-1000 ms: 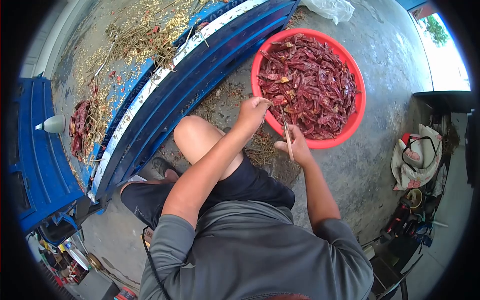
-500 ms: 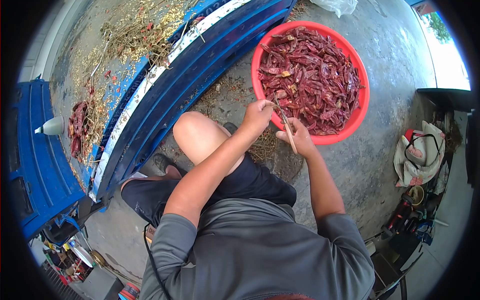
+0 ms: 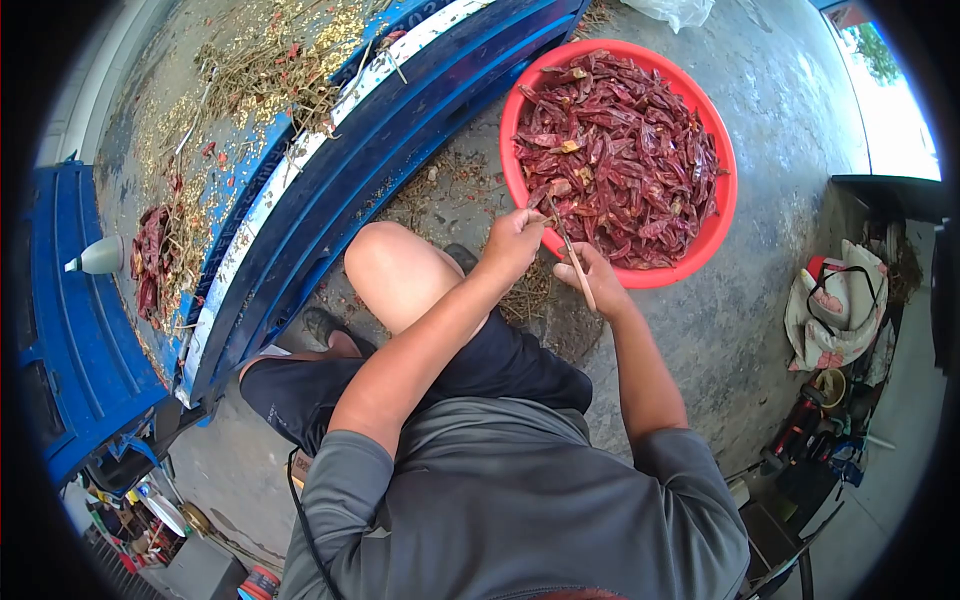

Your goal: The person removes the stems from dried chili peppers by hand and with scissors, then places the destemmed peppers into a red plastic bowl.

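Note:
Over the near left rim of a red basin [image 3: 722, 222] both hands work close together. My right hand [image 3: 594, 277] is closed round a pair of scissors [image 3: 579, 266], with a pale handle and dark blades pointing up and left toward the basin. Just left of the blades is my left hand [image 3: 514, 243], its fingers pinched together near the blade tips. Whatever it pinches is too small and hidden to make out. Dried red chilies [image 3: 630, 150] fill the basin in a heap.
A blue truck bed [image 3: 390, 150] lies at left, strewn with dry stems [image 3: 270, 85], seeds and a small chili pile [image 3: 150, 255]. A white bottle [image 3: 97, 256] lies beside that pile. At right are a cloth bag [image 3: 840, 310] and tools. Plant debris [image 3: 525, 297] litters the floor.
My left hand has shifted very slightly down. The scissors stay in my right hand, and the basin of chilies looks the same.

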Demonstrator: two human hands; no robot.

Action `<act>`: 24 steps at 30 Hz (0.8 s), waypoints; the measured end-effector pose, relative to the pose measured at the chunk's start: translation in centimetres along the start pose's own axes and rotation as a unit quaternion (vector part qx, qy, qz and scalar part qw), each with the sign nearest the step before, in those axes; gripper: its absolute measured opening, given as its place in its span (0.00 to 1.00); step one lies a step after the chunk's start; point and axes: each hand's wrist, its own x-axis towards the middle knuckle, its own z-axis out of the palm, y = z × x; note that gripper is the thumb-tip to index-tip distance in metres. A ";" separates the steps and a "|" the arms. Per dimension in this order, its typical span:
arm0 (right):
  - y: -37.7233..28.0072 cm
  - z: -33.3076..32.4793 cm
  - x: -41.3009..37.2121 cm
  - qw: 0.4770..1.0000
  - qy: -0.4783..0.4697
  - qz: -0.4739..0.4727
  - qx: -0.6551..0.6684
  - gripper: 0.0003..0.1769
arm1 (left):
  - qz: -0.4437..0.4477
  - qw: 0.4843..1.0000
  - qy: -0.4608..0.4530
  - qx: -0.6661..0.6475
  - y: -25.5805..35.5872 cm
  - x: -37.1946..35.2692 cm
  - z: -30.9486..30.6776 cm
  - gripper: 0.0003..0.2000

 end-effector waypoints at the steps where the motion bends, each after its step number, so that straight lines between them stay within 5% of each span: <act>1: 0.2 0.0 0.0 1.000 -0.001 0.001 -0.001 0.31 | -0.003 1.000 0.000 0.000 0.1 -0.1 0.0 0.09; 12: 1.3 0.5 0.1 0.999 0.035 -0.013 0.025 0.19 | 0.026 0.999 0.010 0.024 -0.8 0.1 0.0 0.09; 24: 0.7 0.5 -0.8 0.986 0.118 -0.026 -0.118 0.24 | 0.052 0.998 -0.010 0.018 -1.3 0.1 -0.1 0.06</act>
